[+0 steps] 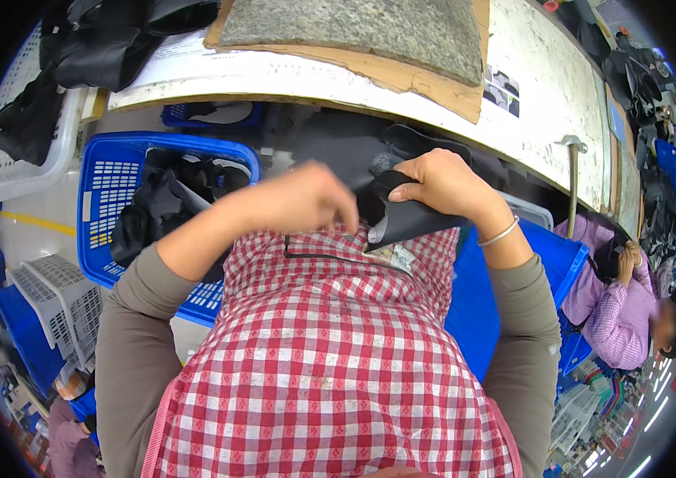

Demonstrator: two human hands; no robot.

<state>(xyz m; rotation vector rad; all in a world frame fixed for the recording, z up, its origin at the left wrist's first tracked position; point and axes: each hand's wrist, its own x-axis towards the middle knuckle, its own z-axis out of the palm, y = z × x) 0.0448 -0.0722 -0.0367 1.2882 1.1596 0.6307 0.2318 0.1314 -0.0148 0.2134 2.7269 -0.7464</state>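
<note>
My right hand (pixel 443 185) is closed on a black leather shoe upper (pixel 418 223), its thumb pressing on top. The piece is folded over and shows a pale edge at its left end, just above my checked apron (pixel 338 342). Beside that end hovers my left hand (pixel 310 197), smeared by motion; whether its fingers hold anything cannot be made out. Behind both hands lies more dark material (pixel 338 147), partly hidden under the bench edge.
A white workbench (pixel 545 103) with a grey stone slab (pixel 354 32) on cardboard runs across the front. A hammer (pixel 572 171) hangs over its right edge. Blue baskets (pixel 91 231) with black pieces stand at left. Another person (pixel 621 311) sits at right.
</note>
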